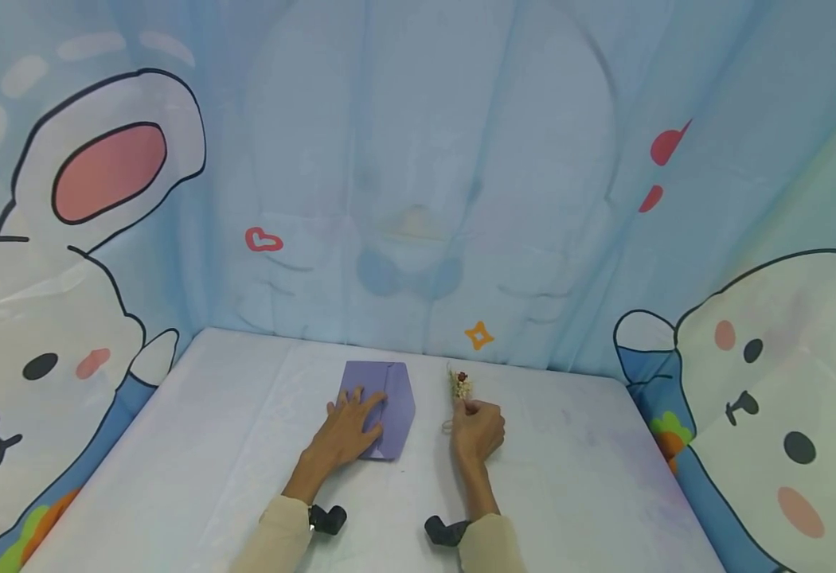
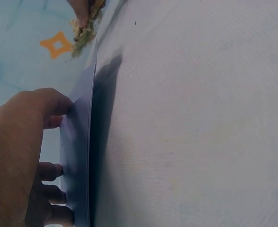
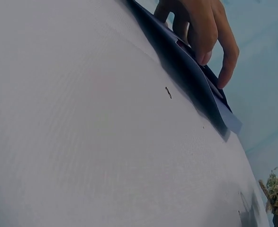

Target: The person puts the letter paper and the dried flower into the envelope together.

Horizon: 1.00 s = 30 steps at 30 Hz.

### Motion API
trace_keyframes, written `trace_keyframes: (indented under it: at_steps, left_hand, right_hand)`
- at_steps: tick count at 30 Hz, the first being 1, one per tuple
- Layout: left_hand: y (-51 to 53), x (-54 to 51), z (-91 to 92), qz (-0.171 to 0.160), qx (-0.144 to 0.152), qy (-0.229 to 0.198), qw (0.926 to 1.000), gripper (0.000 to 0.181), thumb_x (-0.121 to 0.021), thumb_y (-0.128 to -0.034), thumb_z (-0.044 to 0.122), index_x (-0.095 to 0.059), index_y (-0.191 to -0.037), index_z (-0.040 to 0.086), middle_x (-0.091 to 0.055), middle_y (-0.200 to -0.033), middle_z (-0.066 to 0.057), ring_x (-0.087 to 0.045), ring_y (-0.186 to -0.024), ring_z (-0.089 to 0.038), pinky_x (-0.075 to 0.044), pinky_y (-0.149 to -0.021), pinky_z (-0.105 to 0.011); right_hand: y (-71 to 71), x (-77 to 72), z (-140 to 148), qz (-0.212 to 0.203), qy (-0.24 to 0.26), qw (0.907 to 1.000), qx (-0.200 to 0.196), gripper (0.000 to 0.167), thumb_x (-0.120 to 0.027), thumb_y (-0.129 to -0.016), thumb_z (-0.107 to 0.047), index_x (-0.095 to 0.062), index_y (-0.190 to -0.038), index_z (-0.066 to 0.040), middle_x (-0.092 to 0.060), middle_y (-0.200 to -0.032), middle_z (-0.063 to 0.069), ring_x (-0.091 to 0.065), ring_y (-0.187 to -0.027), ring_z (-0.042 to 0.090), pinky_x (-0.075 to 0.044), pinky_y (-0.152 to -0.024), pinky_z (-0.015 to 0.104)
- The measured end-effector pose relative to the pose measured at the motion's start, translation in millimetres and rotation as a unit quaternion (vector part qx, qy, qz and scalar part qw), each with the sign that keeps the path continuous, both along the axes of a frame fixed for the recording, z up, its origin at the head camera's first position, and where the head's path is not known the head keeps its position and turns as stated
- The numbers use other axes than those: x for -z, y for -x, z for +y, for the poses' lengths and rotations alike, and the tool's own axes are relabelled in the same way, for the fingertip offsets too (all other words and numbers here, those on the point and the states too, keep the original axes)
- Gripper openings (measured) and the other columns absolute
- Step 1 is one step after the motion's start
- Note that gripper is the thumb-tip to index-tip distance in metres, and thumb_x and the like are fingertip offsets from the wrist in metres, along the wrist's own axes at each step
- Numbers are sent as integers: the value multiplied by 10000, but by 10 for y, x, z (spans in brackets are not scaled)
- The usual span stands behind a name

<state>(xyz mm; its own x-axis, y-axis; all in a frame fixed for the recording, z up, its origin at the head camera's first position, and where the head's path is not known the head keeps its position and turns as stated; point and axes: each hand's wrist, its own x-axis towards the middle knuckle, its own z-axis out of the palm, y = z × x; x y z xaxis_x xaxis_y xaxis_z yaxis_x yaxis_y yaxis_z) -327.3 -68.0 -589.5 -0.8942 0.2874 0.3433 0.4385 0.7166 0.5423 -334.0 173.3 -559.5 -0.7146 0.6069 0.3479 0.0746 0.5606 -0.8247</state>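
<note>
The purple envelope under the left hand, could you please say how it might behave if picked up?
The purple envelope is probably light, as its edge looks thin in the left wrist view. It may be fairly stiff, since that edge runs nearly straight. Another edge could flex, since it bows in the right wrist view.

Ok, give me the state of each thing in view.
Envelope: on the tablecloth, flap apparently open
Dried flowers: pinched, blooms at the far end
Left hand: fingers spread on the envelope
Right hand: fingers curled, pinching the flowers
Tablecloth: spread out, lightly creased
Printed curtain: hanging in soft folds
Black wrist devices: strapped on
</note>
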Motion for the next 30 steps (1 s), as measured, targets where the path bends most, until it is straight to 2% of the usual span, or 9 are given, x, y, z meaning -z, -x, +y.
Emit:
trace_keyframes:
  at_steps: [5,13,23,30]
  left_hand:
    - [1,-8,5,-43,-24,-162,9999,563,-618,-989,347,-598,-1539,229,-496,-1586,-365,-407,-1454,-700,-341,-1091,-830]
    - [-24,-33,5,-43,-17,-131,9999,548,-622,-986,327,-612,-1524,220,-507,-1569,-370,-425,-1439,-700,-345,-1083,-834]
    - [25,18,19,-48,-50,-148,9999,549,-641,-976,321,-614,-1514,217,-504,-1580,-355,-422,-1451,-683,-345,-1081,-819]
    - [-26,-48,12,-88,-16,-132,9999,566,-618,-976,327,-601,-1531,216,-498,-1569,-370,-423,-1436,-694,-369,-1053,-805]
  right_hand:
    - [11,-27,-65,40,-51,10000,-36,133,-848,-916,-124,-862,-922,9,-815,-810,183,-767,-737,378,-550,-788,564]
    - [20,-67,-185,97,-139,9997,-184,120,-855,-913,-120,-866,-900,-1,-812,-786,172,-761,-693,347,-554,-769,563]
    - [23,-99,-370,225,-96,9989,-406,118,-874,-895,-124,-869,-898,-6,-810,-768,166,-758,-671,338,-572,-790,561]
    - [31,-101,-490,285,-188,9976,-604,120,-875,-896,-135,-871,-886,-15,-809,-749,148,-752,-646,302,-580,-777,541]
